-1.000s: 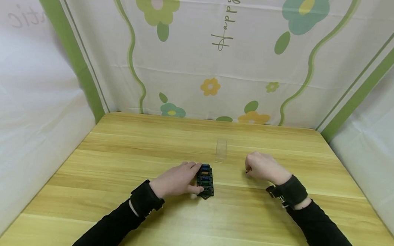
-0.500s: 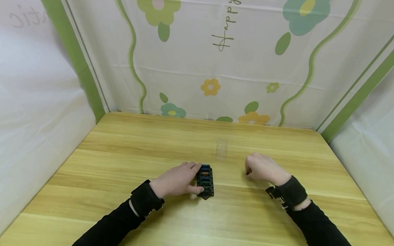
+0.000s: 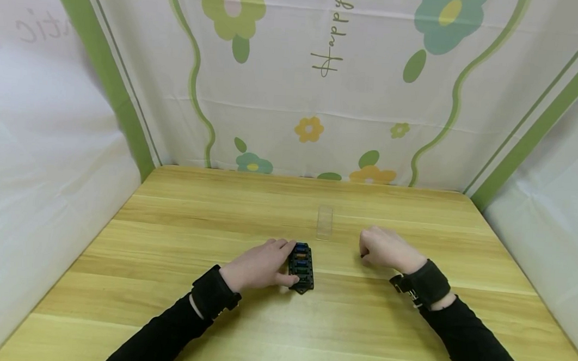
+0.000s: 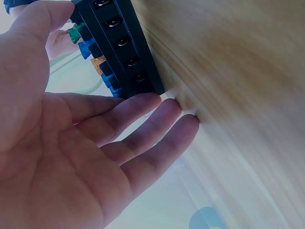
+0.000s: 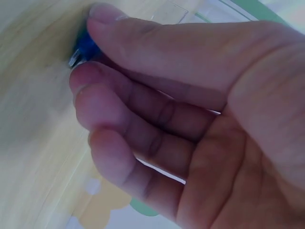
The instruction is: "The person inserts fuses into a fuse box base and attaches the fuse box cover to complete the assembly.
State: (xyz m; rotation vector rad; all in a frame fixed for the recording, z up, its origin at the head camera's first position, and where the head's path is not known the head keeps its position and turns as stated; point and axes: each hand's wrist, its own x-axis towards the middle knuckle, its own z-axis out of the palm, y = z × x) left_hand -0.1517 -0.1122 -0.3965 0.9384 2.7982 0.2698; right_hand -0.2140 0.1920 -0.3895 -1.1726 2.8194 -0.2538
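Observation:
A black fuse box (image 3: 304, 266) lies on the wooden table, with a row of blue, orange and green blade fuses along its top. My left hand (image 3: 260, 263) holds it by its two ends, thumb at the near end and index finger at the far end. In the left wrist view, metal contacts show in slots along the side of the box, and the other fingers are stretched out by the tabletop. To the right, apart from the box, my right hand (image 3: 390, 248) pinches a blue blade fuse (image 5: 86, 46) between thumb and index finger, its metal prongs sticking out.
A clear plastic cover (image 3: 324, 224) lies flat behind the fuse box, between the two hands. White cloth printed with flowers (image 3: 308, 128) stands behind the wooden table (image 3: 209, 203), and white cloth walls rise at both sides.

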